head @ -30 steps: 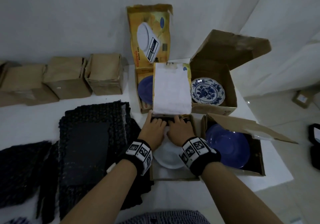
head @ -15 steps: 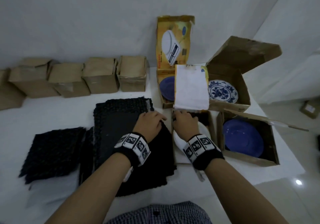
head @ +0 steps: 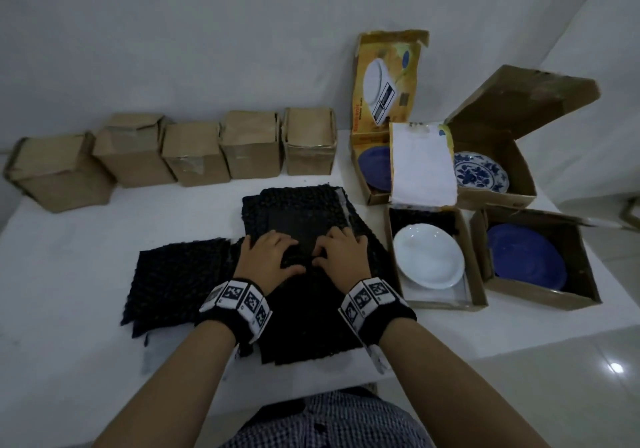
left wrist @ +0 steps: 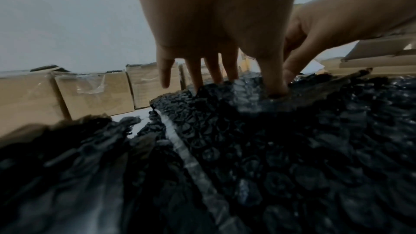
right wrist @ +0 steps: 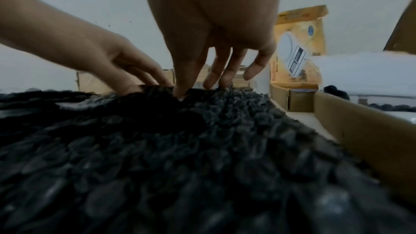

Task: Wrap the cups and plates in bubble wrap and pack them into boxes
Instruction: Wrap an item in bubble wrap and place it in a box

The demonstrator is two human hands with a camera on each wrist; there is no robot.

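Note:
A stack of black bubble wrap sheets (head: pixel 298 312) lies on the white table in front of me. My left hand (head: pixel 277 252) and right hand (head: pixel 337 248) sit side by side on it. In the wrist views, the left hand (left wrist: pixel 236 86) and the right hand (right wrist: pixel 198 89) each pinch a raised edge of the top sheet (left wrist: pixel 225 113) (right wrist: pixel 225 109) between thumb and fingers. A white plate (head: pixel 427 260) lies bare in an open box (head: pixel 476 274) just right of the wrap.
Further right, a blue plate (head: pixel 526 257) lies in an open box. Behind are a blue-and-white patterned plate (head: pixel 479 172) and another blue plate (head: pixel 375 167) in a yellow box. Several closed cardboard boxes (head: pixel 194 151) line the back left. Another black sheet (head: pixel 173 274) lies left.
Both hands left the white plate's box and moved left onto the bubble wrap stack, the left one first. My view swung left with them.

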